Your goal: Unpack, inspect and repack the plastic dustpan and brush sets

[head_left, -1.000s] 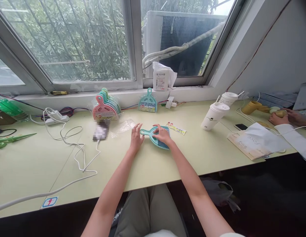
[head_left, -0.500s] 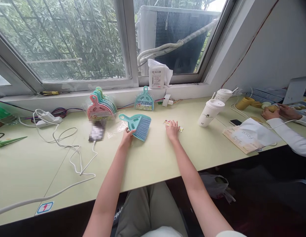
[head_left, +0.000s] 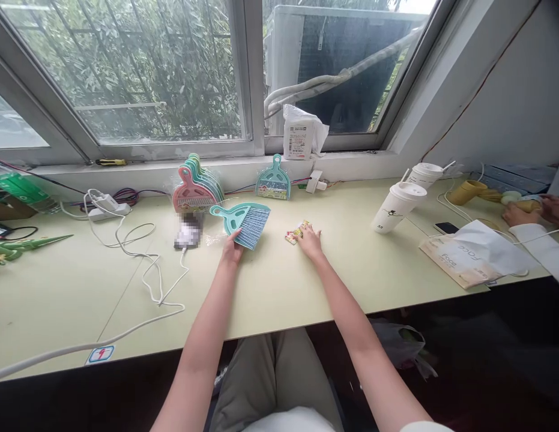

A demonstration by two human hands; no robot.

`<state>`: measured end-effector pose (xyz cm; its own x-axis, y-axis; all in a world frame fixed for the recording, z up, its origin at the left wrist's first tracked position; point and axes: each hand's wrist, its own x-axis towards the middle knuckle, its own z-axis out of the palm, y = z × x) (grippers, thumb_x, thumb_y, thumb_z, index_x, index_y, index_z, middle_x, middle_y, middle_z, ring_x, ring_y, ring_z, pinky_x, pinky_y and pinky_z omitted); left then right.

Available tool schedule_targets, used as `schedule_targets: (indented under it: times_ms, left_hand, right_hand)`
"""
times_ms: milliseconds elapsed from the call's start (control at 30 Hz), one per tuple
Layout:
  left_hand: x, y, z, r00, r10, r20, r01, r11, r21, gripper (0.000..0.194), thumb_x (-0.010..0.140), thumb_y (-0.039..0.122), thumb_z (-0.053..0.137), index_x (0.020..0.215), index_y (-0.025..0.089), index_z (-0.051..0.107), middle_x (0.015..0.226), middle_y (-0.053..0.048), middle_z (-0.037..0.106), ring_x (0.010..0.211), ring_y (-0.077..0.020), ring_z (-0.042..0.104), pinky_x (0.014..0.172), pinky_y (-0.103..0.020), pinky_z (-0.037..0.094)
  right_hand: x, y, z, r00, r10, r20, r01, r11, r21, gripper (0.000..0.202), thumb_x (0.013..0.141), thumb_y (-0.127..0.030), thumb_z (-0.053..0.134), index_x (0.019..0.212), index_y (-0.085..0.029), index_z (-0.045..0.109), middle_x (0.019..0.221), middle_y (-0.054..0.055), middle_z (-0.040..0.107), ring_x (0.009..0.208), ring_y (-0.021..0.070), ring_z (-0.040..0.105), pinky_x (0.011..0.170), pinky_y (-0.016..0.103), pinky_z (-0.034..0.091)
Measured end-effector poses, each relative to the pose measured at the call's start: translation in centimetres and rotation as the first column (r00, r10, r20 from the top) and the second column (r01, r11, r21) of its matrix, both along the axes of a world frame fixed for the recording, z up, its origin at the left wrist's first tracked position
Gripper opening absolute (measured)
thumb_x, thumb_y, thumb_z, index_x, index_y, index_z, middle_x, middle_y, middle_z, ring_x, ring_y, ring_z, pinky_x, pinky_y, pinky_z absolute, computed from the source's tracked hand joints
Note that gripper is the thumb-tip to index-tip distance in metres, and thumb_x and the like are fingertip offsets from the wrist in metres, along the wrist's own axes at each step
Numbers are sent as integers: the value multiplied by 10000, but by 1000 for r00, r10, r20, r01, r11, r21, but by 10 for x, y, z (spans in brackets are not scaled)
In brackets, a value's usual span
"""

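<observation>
A teal dustpan with a small brush [head_left: 250,223] in it is held at its lower edge by my left hand [head_left: 233,247], its handle pointing left. My right hand [head_left: 310,240] rests over a small colourful printed card [head_left: 292,236], fingers apart, the thumb side touching it. Behind, a row of wrapped dustpan sets [head_left: 196,189], pink in front and teal and green behind, stands against the sill. Another wrapped teal set [head_left: 273,180] leans upright to their right.
Two white cups [head_left: 398,207] with straws, a phone [head_left: 447,228] and a tissue pack [head_left: 462,258] are at the right, near another person's hands [head_left: 522,213]. White cables [head_left: 157,276] and a power strip [head_left: 108,210] lie at the left.
The view has shifted left. My right hand has drawn the card toward the dustpan, and more of the card shows. My left hand still holds the dustpan.
</observation>
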<state>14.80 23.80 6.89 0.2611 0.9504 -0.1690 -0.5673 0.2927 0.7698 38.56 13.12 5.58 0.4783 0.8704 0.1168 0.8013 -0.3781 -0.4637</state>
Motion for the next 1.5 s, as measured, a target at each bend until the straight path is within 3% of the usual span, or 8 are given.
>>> schedule_targets:
  times_ms: [300, 533, 867, 967, 1100, 1267, 1400, 1500]
  left_hand:
    - [13, -11, -7, 988, -150, -42, 152, 988, 37, 484, 720, 192, 692, 1171, 228, 519, 1123, -64, 629, 970, -180, 632, 882, -362, 526]
    - [30, -31, 0, 947, -317, -51, 321, 933, 163, 491, 756, 371, 677, 1186, 214, 500, 1183, -99, 602, 1068, -216, 602, 921, -359, 501]
    - [27, -21, -7, 981, -193, -33, 195, 976, 98, 568, 580, 79, 723, 1098, 191, 518, 936, -48, 676, 846, -199, 659, 803, -345, 534]
    - [26, -23, -4, 974, -222, -32, 224, 967, 118, 552, 604, 115, 730, 1112, 198, 531, 1004, -65, 672, 918, -233, 652, 843, -388, 528]
    - [24, -27, 4, 942, -314, -117, 331, 924, 188, 553, 635, 180, 740, 1151, 202, 541, 1072, -80, 654, 943, -228, 638, 832, -369, 526]
    - [16, -19, 13, 907, -124, -403, 270, 905, 328, 454, 881, 497, 400, 1185, 207, 572, 1098, -96, 630, 1012, -231, 592, 874, -387, 483]
    - [2, -7, 9, 515, 533, -672, 40, 768, 639, 441, 911, 401, 338, 1261, 229, 543, 1243, -111, 538, 1202, -252, 453, 1032, -437, 334]
    - [-5, -5, 3, 258, 605, -753, 275, 701, 657, 388, 891, 352, 403, 1223, 251, 578, 1349, -109, 469, 1301, -273, 351, 1094, -486, 206]
  right_hand:
    - [-12, -2, 24, 954, -103, -283, 212, 897, 388, 528, 939, -477, 218, 1268, -178, 504, 1235, 120, 601, 1135, 216, 547, 1002, 371, 357]
    - [-88, 0, 19, 963, 269, 30, -269, 940, 208, 630, 918, -570, 233, 1451, -235, 249, 1539, 80, 171, 1436, 242, 77, 1084, 616, -36]
    - [-96, -2, 14, 960, 163, -229, -72, 930, 361, 688, 907, -551, 297, 1481, -266, 49, 1558, 56, -16, 1440, 231, -25, 1089, 625, -22]
    - [-84, 2, 13, 760, 204, -617, 126, 885, 448, 802, 840, -528, 493, 1474, -232, 103, 1554, 108, 92, 1418, 241, 183, 1117, 481, 248]
    - [-67, 6, 10, 217, 374, -901, 44, 919, 392, 523, 757, -370, 670, 1213, -183, 496, 1248, 123, 591, 1076, 235, 621, 924, 386, 515]
    - [-55, 5, 13, 108, 419, -902, 156, 889, 431, 321, 697, -213, 723, 980, -172, 578, 953, 54, 709, 793, 177, 693, 754, 324, 591]
    - [-43, 3, 16, 162, 400, -902, 219, 877, 428, 297, 691, -187, 716, 957, -175, 584, 914, 39, 711, 787, 170, 689, 723, 303, 594]
    - [-33, 3, 16, 185, 356, -916, 244, 886, 394, 280, 685, -162, 705, 940, -169, 590, 957, 46, 703, 803, 167, 686, 708, 288, 592]
